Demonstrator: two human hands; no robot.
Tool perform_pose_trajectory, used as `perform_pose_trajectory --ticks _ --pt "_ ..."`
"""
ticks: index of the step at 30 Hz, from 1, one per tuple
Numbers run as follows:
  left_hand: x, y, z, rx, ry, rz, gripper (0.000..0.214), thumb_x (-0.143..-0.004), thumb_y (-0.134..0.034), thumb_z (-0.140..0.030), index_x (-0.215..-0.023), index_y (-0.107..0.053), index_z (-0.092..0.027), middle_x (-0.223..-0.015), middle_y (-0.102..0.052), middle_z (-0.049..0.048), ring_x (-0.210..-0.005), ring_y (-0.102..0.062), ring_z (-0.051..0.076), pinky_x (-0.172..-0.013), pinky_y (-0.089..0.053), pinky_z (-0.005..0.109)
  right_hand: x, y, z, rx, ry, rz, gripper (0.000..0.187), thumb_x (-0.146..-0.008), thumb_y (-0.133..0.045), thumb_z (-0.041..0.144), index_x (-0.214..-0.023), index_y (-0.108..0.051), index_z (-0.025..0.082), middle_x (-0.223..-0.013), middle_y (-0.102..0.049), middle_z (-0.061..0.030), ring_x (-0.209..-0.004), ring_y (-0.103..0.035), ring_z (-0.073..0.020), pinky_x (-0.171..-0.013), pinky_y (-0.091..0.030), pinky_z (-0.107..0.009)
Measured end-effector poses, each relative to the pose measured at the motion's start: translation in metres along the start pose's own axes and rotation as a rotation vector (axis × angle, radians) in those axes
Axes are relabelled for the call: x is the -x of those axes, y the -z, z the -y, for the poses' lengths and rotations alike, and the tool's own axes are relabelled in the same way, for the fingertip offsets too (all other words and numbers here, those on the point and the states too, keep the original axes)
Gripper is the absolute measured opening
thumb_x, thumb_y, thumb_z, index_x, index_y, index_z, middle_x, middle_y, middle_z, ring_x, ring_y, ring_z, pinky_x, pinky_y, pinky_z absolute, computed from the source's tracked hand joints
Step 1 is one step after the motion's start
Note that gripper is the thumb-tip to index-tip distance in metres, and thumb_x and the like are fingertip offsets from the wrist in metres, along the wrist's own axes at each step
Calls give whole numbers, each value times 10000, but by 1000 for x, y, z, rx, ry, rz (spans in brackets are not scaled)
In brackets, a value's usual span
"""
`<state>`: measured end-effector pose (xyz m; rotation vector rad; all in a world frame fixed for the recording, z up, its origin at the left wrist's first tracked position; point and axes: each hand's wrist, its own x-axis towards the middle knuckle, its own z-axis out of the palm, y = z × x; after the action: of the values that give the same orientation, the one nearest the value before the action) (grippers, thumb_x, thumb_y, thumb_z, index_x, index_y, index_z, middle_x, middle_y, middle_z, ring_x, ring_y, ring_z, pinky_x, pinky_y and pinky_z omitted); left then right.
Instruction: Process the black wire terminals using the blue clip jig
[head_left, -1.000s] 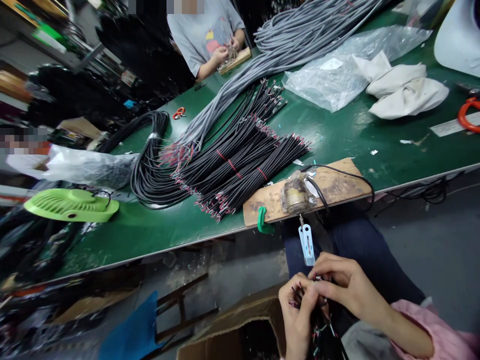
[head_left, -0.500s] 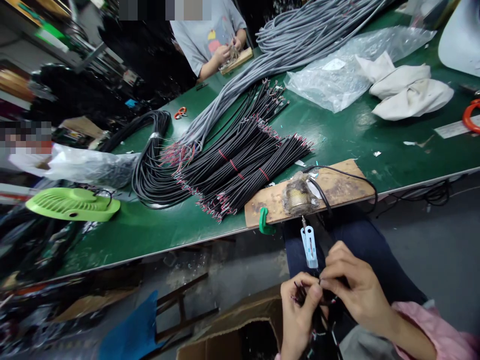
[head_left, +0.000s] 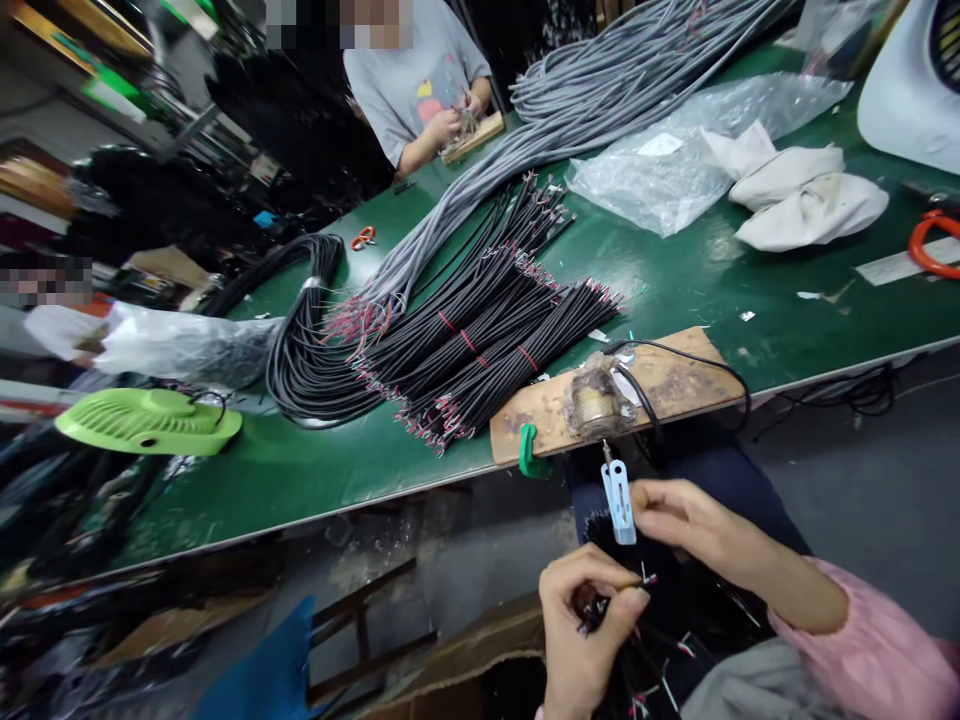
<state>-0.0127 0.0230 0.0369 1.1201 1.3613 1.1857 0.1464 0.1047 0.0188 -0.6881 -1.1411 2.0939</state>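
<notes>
The left hand [head_left: 589,625] is closed tight round a bunch of thin black wires [head_left: 660,640] held low over the lap, their stripped red and white ends sticking out above and below the fist. Just above that fist, the right hand [head_left: 686,520] has its fingertips [head_left: 639,494] drawn together against the edge of a pale blue clip [head_left: 619,502]; what they pinch is too small to tell. The clip hangs straight down from a grimy metal fixture [head_left: 596,400] on a wooden board [head_left: 675,380], which a green clamp [head_left: 527,450], up and left of both hands, fixes to the green table [head_left: 675,270]. Further beyond, bundled black cables [head_left: 480,350] lie on the table.
</notes>
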Motion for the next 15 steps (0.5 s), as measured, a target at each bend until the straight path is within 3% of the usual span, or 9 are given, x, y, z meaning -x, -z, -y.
perform_pose_trajectory --ticks 2,7,15 --pt "-3 1 -7 -48 -65 -34 94 -745 -769 -246 -678 -752 -183 -570 -637 21 -529 -538 134 -516 -389 229 -10 1 9 9 34 -86 418 -839 -659 563 -782 -635 150 -721 -550 4 -692 -493 -154 -665 -399 -266" --pt "-11 5 -20 -115 -181 -64 41 -739 -757 -182 -708 -757 -209 -586 -665 9 -544 -586 139 -542 -429 217 -27 -11 15 -107 44 -128 452 -802 -701 574 -736 -698 127 -662 -594 -7 -623 -509 -141 -616 -411 -256" --pt "-19 -5 -16 -53 -66 -143 149 -719 -778 -270 -603 -727 -192 -532 -591 -6 -482 -503 113 -497 -365 223 -27 -22 8 -282 47 -107 470 -819 -673 586 -757 -681 121 -669 -574 -15 -574 -507 -118 -533 -421 -225"
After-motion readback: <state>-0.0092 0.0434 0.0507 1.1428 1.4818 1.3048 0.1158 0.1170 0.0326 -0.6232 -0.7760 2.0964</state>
